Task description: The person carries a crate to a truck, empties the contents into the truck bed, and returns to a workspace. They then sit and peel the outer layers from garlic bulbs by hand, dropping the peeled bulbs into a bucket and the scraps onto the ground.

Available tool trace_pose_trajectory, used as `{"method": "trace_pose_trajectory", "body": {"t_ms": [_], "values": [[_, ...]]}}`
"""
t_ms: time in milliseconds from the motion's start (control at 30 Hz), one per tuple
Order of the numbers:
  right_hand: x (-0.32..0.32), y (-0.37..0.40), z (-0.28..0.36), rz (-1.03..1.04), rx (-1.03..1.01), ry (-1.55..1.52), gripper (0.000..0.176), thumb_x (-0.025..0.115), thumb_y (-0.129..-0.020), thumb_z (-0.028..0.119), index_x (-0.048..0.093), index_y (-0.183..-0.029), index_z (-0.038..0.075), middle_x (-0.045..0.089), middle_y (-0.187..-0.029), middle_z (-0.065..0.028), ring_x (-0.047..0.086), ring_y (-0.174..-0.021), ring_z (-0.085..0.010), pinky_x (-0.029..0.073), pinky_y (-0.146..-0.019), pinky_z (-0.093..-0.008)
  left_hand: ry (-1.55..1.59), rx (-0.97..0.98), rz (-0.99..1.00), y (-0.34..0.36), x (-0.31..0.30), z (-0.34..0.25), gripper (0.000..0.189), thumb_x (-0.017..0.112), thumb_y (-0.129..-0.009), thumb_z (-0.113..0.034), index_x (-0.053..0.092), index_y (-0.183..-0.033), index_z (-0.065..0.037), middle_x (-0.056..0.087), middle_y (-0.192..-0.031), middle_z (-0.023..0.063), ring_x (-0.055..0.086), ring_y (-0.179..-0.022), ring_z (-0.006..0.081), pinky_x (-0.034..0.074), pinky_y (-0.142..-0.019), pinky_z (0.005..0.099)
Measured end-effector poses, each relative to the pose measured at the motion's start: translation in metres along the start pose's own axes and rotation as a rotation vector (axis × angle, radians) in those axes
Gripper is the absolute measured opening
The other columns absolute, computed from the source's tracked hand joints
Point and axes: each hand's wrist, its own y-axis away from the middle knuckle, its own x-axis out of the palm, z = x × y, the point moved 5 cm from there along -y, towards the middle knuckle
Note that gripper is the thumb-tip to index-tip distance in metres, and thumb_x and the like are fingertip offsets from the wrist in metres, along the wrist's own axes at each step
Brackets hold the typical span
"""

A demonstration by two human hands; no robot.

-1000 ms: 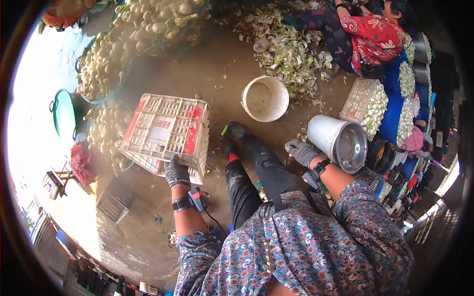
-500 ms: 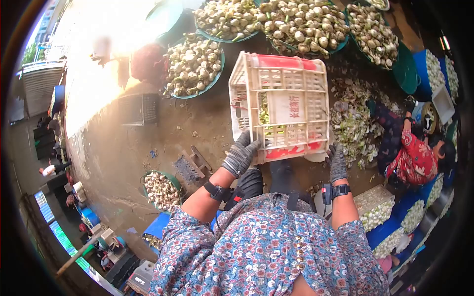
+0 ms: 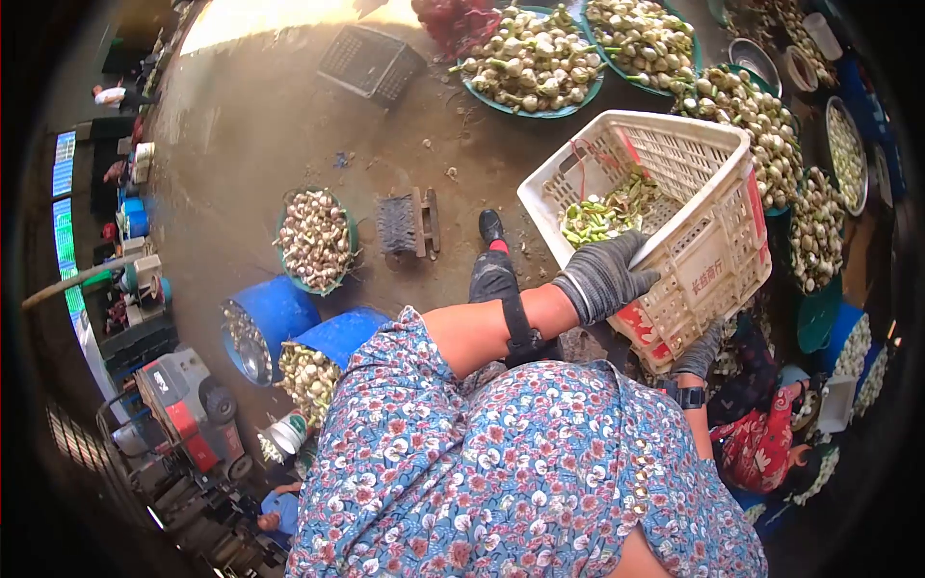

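Grey-gloved left hand [image 3: 607, 277] clasped on latticed plastic crate [image 3: 708, 275], right hand [image 3: 698, 354] partly hidden, grip unclear

Produce workplace: bulbs [image 3: 536, 63] heaped in wide tubs [image 3: 544, 113]

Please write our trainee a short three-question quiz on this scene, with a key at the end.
1. True or false: the white crate is empty.
2. What colour is the glove on the left hand? (A) red (B) grey (C) yellow
3. Fill in the blank: the white ____ partly hides the right hand.

Key: 1. False; pale green pieces lie inside it. 2. B. 3. crate.
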Motion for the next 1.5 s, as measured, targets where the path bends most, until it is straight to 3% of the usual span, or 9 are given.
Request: {"method": "trace_pose_trajectory", "body": {"t_ms": [433, 567, 833, 967, 1100, 1200, 1300, 1400, 1500], "values": [[0.335, 0.047, 0.059, 0.369, -0.119, 0.23, 0.045, 0.049, -0.103, 0.039, 0.061, -0.128, 0.004, 0.065, -0.12, -0.0059, 0.062, -0.102, -0.0161, 0.052, -0.087, -0.0316, 0.22, -0.109, -0.349, 0.059, -0.267, 0.145, 0.067, 0.069, -0.088, -0.04, 0.053, -0.129, 0.01, 0.059, -0.123, 0.0314, 0.059, -0.116, 0.0403, 0.046, -0.101, 0.0411], [0.422, 0.067, 0.073, 0.406, -0.394, 0.502, 0.038, 0.046, -0.105, 0.026, 0.06, -0.127, -0.002, 0.065, -0.123, -0.0089, 0.059, -0.108, -0.015, 0.047, -0.096, -0.0309, -0.167, 0.183, -0.504, 0.068, -0.337, 0.177, 0.046, 0.068, -0.09, -0.032, 0.06, -0.118, 0.003, 0.063, -0.11, 0.0254, 0.063, -0.103, 0.0386, 0.05, -0.092, 0.0432], [0.541, 0.048, 0.072, 0.467, -0.578, 0.455, 0.041, 0.05, -0.104, 0.029, 0.059, -0.129, -0.002, 0.064, -0.123, -0.0091, 0.059, -0.109, -0.0159, 0.047, -0.097, -0.0311, 0.301, -0.081, -0.567, 0.058, -0.455, 0.18, 0.043, 0.072, -0.088, -0.027, 0.058, -0.117, 0.002, 0.066, -0.099, 0.0207, 0.066, -0.09, 0.0359, 0.053, -0.081, 0.0406], [0.614, 0.068, 0.094, 0.487, -0.45, 0.461, 0.042, 0.051, -0.102, 0.026, 0.056, -0.132, -0.003, 0.06, -0.129, -0.0127, 0.055, -0.117, -0.02, 0.043, -0.102, -0.0328, -0.394, 0.2, -0.586, 0.045, -0.504, 0.195, 0.028, 0.07, -0.088, -0.023, 0.066, -0.113, -0.009, 0.06, -0.109, 0.0192, 0.063, -0.097, 0.033, 0.052, -0.083, 0.0403], [0.711, 0.069, 0.104, 0.611, -0.59, 0.737, 0.044, 0.045, -0.097, 0.009, 0.049, -0.14, 0.0, 0.051, -0.14, -0.021, 0.051, -0.128, -0.0342, 0.039, -0.112, -0.0393, 0.028, -0.095, -0.564, 0.016, -0.573, 0.228, 0.025, 0.069, -0.089, -0.019, 0.068, -0.113, -0.013, 0.058, -0.111, 0.0167, 0.061, -0.095, 0.0341, 0.051, -0.083, 0.0418], [0.777, 0.076, 0.093, 0.571, -0.426, 0.434, 0.042, 0.056, -0.101, 0.029, 0.059, -0.128, -0.002, 0.065, -0.119, -0.0089, 0.057, -0.107, -0.0159, 0.044, -0.097, -0.0303, 0.103, -0.118, -0.661, 0.018, -0.623, 0.247, 0.028, 0.071, -0.089, -0.023, 0.064, -0.112, -0.007, 0.058, -0.103, 0.0143, 0.06, -0.091, 0.0291, 0.05, -0.082, 0.04], [0.856, 0.091, 0.08, 0.795, -0.768, 0.521, 0.038, 0.05, -0.1, 0.02, 0.057, -0.131, -0.001, 0.063, -0.122, -0.0117, 0.055, -0.113, -0.0194, 0.044, -0.098, -0.0309, 0.419, -0.25, -0.779, 0.035, -0.669, 0.254, 0.03, 0.07, -0.09, -0.023, 0.06, -0.109, -0.002, 0.061, -0.097, 0.0113, 0.06, -0.086, 0.0221, 0.05, -0.079, 0.036], [0.927, 0.194, 0.154, 0.811, -0.246, 0.56, 0.033, 0.052, -0.101, 0.019, 0.059, -0.127, 0.0, 0.066, -0.11, -0.0125, 0.059, -0.103, -0.0188, 0.047, -0.091, -0.0307, 0.374, -0.3, -0.943, 0.063, -0.716, 0.267, 0.027, 0.067, -0.09, -0.019, 0.058, -0.108, 0.0, 0.065, -0.093, 0.0083, 0.061, -0.081, 0.0178, 0.052, -0.076, 0.0336], [1.008, 0.219, 0.111, 0.943, -0.215, 0.407, 0.033, 0.058, -0.1, 0.026, 0.063, -0.12, 0.0, 0.067, -0.1, -0.0074, 0.058, -0.09, -0.0133, 0.047, -0.084, -0.0288, 0.731, -0.3, -1.075, 0.088, -0.756, 0.285, 0.025, 0.066, -0.09, -0.017, 0.059, -0.108, -0.001, 0.063, -0.093, 0.0054, 0.059, -0.08, 0.0155, 0.052, -0.069, 0.0316]]}}
